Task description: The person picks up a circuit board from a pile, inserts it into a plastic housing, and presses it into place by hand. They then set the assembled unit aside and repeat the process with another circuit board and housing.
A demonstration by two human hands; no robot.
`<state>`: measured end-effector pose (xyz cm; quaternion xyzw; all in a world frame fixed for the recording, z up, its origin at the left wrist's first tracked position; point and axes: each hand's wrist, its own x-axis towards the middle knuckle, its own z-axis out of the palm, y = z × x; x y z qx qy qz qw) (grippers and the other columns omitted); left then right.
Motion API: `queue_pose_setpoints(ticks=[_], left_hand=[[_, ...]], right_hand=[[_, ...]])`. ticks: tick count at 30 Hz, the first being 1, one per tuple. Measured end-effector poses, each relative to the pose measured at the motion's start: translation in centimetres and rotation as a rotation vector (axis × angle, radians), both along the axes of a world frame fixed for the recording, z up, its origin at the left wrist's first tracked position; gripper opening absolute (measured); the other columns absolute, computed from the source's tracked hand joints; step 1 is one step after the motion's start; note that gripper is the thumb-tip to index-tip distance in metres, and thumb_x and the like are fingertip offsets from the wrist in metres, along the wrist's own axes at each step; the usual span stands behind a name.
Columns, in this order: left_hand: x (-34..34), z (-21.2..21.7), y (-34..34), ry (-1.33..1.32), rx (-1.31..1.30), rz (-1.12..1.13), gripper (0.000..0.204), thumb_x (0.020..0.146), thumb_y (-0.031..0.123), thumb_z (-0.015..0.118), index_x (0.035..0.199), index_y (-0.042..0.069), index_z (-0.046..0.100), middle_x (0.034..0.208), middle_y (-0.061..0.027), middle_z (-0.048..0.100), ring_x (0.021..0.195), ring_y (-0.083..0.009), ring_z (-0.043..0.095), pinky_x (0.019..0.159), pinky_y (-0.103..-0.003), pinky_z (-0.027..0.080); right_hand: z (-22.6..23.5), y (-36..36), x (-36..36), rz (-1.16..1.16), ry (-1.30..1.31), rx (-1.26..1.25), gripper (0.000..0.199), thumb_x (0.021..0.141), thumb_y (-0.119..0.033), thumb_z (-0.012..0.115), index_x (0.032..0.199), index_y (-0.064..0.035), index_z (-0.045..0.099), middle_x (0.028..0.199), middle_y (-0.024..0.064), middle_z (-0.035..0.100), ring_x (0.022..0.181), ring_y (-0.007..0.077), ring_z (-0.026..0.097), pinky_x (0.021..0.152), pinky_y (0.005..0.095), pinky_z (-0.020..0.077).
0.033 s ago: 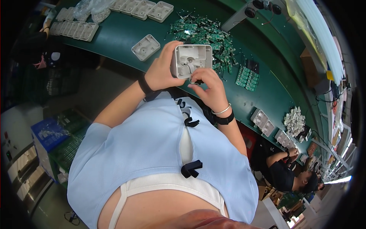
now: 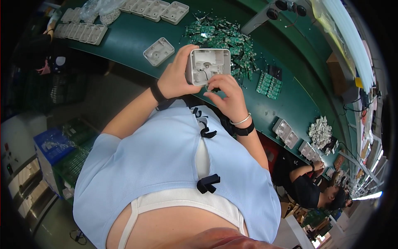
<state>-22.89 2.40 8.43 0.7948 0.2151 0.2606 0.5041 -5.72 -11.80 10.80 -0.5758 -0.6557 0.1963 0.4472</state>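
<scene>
My left hand (image 2: 176, 76) is wrapped around the left side of a light-grey plastic housing (image 2: 189, 68), holding it tilted with its hollow inside toward me. Posts and a small round metal part show within the housing. A thin dark wire (image 2: 205, 74) curves from there to the lower rim. My right hand (image 2: 228, 94) is at the lower right corner of the housing, with thumb and forefinger curled around the wire's end. Something small and dark sits between those fingers, too hidden to name. Behind the housing lies a heap of green circuit boards (image 2: 244, 54) with wires.
A grey half-shell (image 2: 158, 52) rests on the green table (image 2: 128, 45), left of my hands. More shells (image 2: 174, 12) line the back and left. Panels of boards (image 2: 269, 83) lie to the right, beyond them white parts (image 2: 320, 132) and a co-worker (image 2: 311, 182).
My right fingers have shifted very slightly at the lower rim. The housing and my left hand look unmoved.
</scene>
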Motion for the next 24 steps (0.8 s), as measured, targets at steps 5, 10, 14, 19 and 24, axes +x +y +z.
queue_pose_setpoints(ticks=[5,10,14,19,24], left_hand=[[-0.4,-0.8,0.3,-0.017,-0.030,0.048,0.097,0.063,0.017,0.083,0.144,0.006,0.031,0.139,-0.0178,0.043,0.123,-0.0342,0.054,0.100,-0.038,0.047],[-0.4,-1.3,1.2,-0.013,-0.036,0.031,0.097,0.063,0.018,0.084,0.143,0.004,0.031,0.138,-0.0186,0.044,0.124,-0.0343,0.053,0.102,-0.038,0.046],[-0.3,-1.8,2.4,-0.015,-0.048,0.018,0.099,0.062,0.018,0.085,0.143,0.003,0.031,0.138,-0.0191,0.044,0.125,-0.0347,0.052,0.103,-0.039,0.045],[-0.4,-2.9,4.2,0.043,-0.042,-0.058,0.101,0.064,0.013,0.084,0.146,0.004,0.027,0.136,-0.0159,0.047,0.119,-0.0260,0.057,0.094,-0.035,0.051],[0.0,-4.5,5.2,0.111,-0.040,-0.175,0.103,0.066,0.011,0.084,0.149,0.005,0.024,0.135,-0.0147,0.049,0.115,-0.0224,0.061,0.091,-0.035,0.054]], right_hand=[[-1.9,0.4,0.1,-0.059,0.026,0.083,0.023,0.076,-0.004,0.078,0.098,-0.0032,0.069,0.096,0.0078,0.067,0.087,0.0288,0.063,0.079,0.0354,0.0507],[-1.7,1.0,-1.3,-0.260,0.407,-0.211,0.017,0.081,-0.003,0.074,0.097,-0.0032,0.070,0.100,0.0073,0.068,0.088,0.0261,0.064,0.080,0.0335,0.0503],[-1.6,2.4,-1.0,-0.250,0.177,-0.104,0.019,0.081,-0.004,0.073,0.100,-0.0039,0.070,0.100,0.0073,0.069,0.086,0.0270,0.063,0.080,0.0355,0.0496],[-2.6,3.5,-0.4,-0.112,-0.356,0.054,0.023,0.081,-0.006,0.072,0.104,-0.0069,0.069,0.098,0.0065,0.068,0.082,0.0267,0.061,0.074,0.0372,0.0491],[-4.8,3.3,-1.0,-0.119,-0.429,0.016,0.020,0.081,-0.008,0.070,0.101,-0.0083,0.069,0.096,0.0043,0.068,0.081,0.0253,0.060,0.071,0.0378,0.0484]])
